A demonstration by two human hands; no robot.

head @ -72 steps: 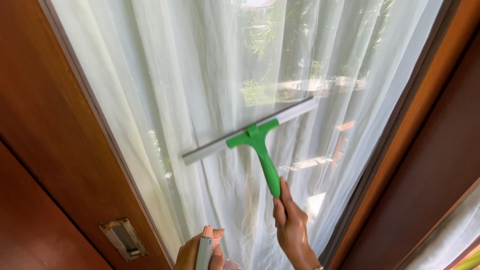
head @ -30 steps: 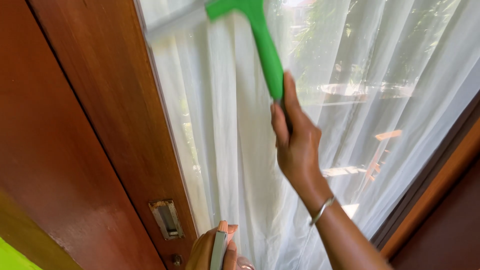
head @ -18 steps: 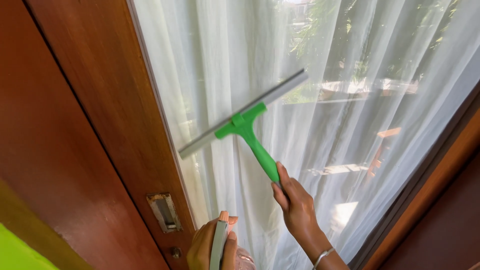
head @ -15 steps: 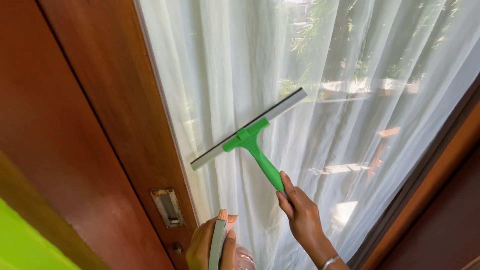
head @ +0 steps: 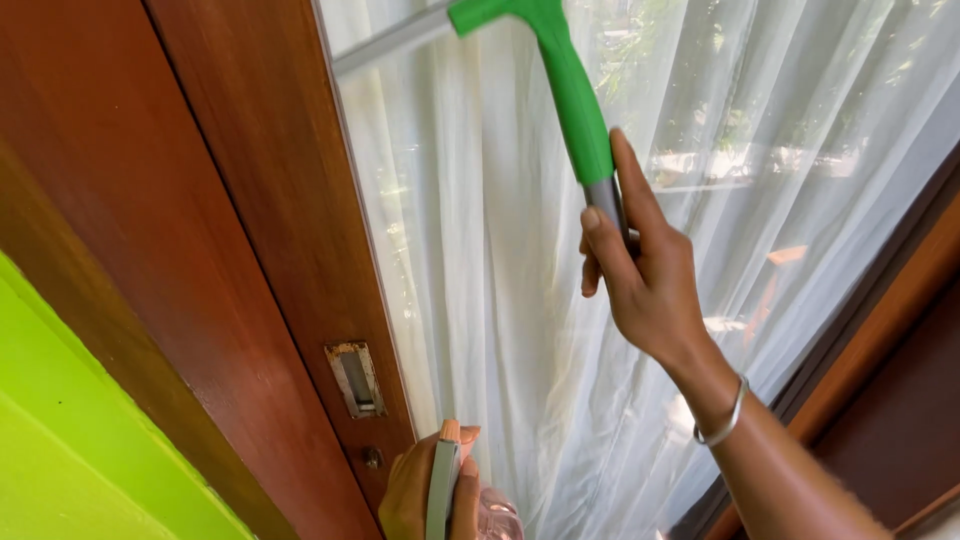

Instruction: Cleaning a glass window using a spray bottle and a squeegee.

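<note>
My right hand (head: 648, 270) grips the grey end of a green-handled squeegee (head: 572, 95), raised high against the glass pane (head: 800, 90). The squeegee's blade (head: 385, 42) runs off the top edge of the view, close to the wooden frame. A thin bangle sits on my right wrist. My left hand (head: 412, 492) is low at the bottom edge, shut on a spray bottle (head: 442, 490) with a grey trigger head. White sheer curtains (head: 480, 300) hang behind the glass.
A dark wooden door frame (head: 230, 250) stands at the left with a recessed metal latch plate (head: 357, 379) and a small keyhole below it. A bright green wall (head: 70, 430) fills the bottom left. More wooden frame runs down the right side (head: 880, 350).
My right hand has swept the squeegee up the glass from mid-pane to the top, toward the left frame. The left hand with the bottle stays put. The view has shifted slightly left.
</note>
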